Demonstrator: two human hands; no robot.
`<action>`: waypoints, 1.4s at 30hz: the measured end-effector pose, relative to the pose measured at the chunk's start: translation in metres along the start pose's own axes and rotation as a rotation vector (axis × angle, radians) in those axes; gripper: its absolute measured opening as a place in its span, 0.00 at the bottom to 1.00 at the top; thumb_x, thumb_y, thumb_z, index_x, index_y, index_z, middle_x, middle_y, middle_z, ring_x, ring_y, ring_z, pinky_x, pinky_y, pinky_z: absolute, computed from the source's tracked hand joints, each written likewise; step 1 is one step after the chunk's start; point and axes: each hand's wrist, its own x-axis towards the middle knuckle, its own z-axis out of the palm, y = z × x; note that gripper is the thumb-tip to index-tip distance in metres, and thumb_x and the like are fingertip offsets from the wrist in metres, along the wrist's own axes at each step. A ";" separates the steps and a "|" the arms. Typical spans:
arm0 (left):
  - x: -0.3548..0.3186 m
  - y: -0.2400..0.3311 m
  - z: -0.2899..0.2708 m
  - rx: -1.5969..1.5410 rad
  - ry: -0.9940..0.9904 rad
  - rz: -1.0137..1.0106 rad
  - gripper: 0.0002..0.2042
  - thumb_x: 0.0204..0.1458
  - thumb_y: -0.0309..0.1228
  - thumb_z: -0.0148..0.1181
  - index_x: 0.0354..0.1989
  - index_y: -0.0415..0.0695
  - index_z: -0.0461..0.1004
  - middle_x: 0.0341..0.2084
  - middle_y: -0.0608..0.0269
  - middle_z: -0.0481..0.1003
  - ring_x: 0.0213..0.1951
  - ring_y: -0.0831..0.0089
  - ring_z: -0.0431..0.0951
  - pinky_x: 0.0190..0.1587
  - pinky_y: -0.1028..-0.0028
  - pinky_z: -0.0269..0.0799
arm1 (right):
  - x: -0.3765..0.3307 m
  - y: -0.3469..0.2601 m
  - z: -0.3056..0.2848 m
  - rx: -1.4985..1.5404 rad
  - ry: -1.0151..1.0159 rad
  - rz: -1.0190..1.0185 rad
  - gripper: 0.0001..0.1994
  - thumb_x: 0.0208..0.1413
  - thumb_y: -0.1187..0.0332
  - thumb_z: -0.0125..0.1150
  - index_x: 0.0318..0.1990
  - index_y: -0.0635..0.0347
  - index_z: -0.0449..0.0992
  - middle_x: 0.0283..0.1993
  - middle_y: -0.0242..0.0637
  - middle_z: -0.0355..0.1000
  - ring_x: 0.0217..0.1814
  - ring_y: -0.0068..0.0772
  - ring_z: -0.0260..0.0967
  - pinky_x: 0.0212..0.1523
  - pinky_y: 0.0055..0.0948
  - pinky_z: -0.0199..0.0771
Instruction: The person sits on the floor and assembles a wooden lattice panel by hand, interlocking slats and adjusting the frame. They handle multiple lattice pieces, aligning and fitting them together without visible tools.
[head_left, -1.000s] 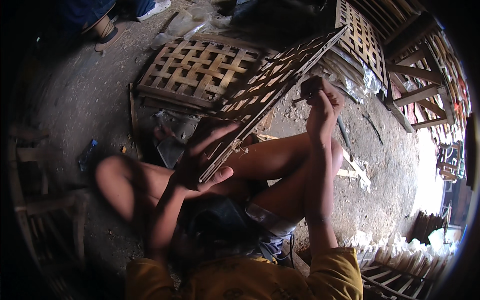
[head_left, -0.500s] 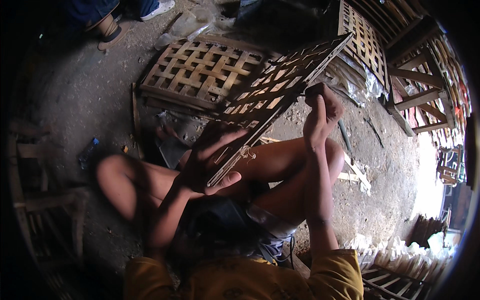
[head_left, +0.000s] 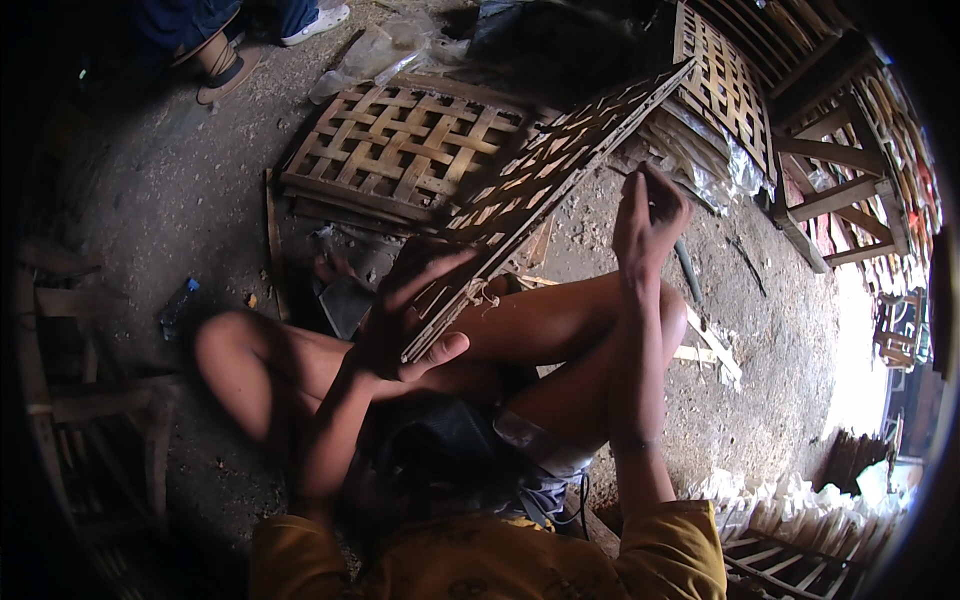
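A woven bamboo lattice panel [head_left: 535, 185] is tilted on edge above my legs, its frame seen nearly edge-on. My left hand [head_left: 405, 305] grips its near lower end, thumb on the right side and fingers across the lattice. A small tuft of frayed twine [head_left: 482, 293] hangs at the frame close to that thumb. My right hand [head_left: 652, 218] is raised to the right of the panel, apart from its edge. Its fingers are curled and pressed together; anything between them is too small to make out.
Stacked woven panels [head_left: 400, 145] lie on the floor ahead, with crumpled clear plastic [head_left: 385, 50] behind. Another lattice panel [head_left: 725, 85] leans at the far right beside a wooden frame [head_left: 840, 190]. Wood strips [head_left: 715, 345] lie by my right knee. Another person's foot [head_left: 225, 70] shows at the upper left.
My right hand has drawn away from the panel's edge, slightly to the right. The panel and my left hand have shifted a little left and up.
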 end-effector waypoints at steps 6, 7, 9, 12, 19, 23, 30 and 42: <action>0.003 0.002 0.002 -0.053 0.020 0.005 0.38 0.58 0.59 0.57 0.61 0.32 0.70 0.56 0.45 0.73 0.60 0.46 0.71 0.63 0.55 0.65 | 0.007 0.002 -0.011 0.070 0.019 0.052 0.13 0.58 0.71 0.48 0.21 0.64 0.62 0.19 0.26 0.57 0.23 0.15 0.52 0.24 0.25 0.49; 0.002 0.003 0.001 -0.048 0.018 0.001 0.38 0.58 0.59 0.57 0.61 0.32 0.70 0.57 0.44 0.73 0.60 0.46 0.71 0.63 0.54 0.65 | 0.003 -0.003 -0.007 0.120 0.022 0.056 0.13 0.58 0.71 0.48 0.21 0.64 0.62 0.19 0.26 0.57 0.23 0.15 0.52 0.23 0.26 0.49; 0.002 0.005 0.001 -0.024 0.001 0.000 0.38 0.58 0.58 0.57 0.61 0.32 0.71 0.57 0.44 0.73 0.59 0.46 0.71 0.63 0.54 0.65 | -0.006 -0.012 0.004 0.218 0.028 0.065 0.13 0.58 0.71 0.48 0.21 0.64 0.61 0.19 0.26 0.57 0.23 0.15 0.52 0.23 0.26 0.48; 0.002 0.006 0.002 0.011 -0.031 0.015 0.38 0.58 0.58 0.58 0.60 0.32 0.71 0.57 0.43 0.73 0.59 0.46 0.71 0.63 0.54 0.65 | -0.008 0.000 -0.001 0.019 -0.121 -0.038 0.14 0.60 0.67 0.51 0.26 0.69 0.66 0.21 0.31 0.59 0.26 0.21 0.53 0.30 0.25 0.56; -0.001 -0.004 -0.001 0.010 -0.015 0.022 0.36 0.60 0.57 0.55 0.61 0.32 0.71 0.59 0.43 0.71 0.61 0.46 0.70 0.64 0.54 0.65 | -0.002 -0.008 0.008 0.010 -0.138 -0.175 0.20 0.67 0.64 0.56 0.24 0.67 0.64 0.20 0.44 0.56 0.24 0.42 0.50 0.32 0.40 0.55; 0.000 -0.003 -0.003 -0.005 -0.018 0.041 0.36 0.61 0.58 0.53 0.61 0.33 0.71 0.60 0.43 0.71 0.62 0.45 0.70 0.65 0.53 0.63 | 0.000 0.003 0.001 0.197 -0.170 0.056 0.17 0.69 0.63 0.57 0.31 0.69 0.73 0.24 0.36 0.68 0.31 0.25 0.61 0.33 0.31 0.64; -0.003 -0.008 -0.004 0.002 -0.025 0.035 0.42 0.56 0.61 0.57 0.64 0.31 0.68 0.61 0.43 0.71 0.63 0.51 0.71 0.67 0.58 0.62 | 0.008 0.004 -0.004 0.669 -0.297 0.436 0.15 0.71 0.66 0.53 0.28 0.58 0.69 0.24 0.24 0.60 0.26 0.17 0.52 0.28 0.24 0.52; 0.000 -0.006 -0.005 -0.037 0.011 0.032 0.37 0.59 0.57 0.56 0.63 0.33 0.70 0.60 0.42 0.71 0.61 0.45 0.71 0.64 0.55 0.65 | 0.021 0.029 -0.025 0.465 -0.229 0.487 0.15 0.68 0.66 0.55 0.26 0.58 0.70 0.23 0.26 0.63 0.25 0.18 0.53 0.29 0.26 0.52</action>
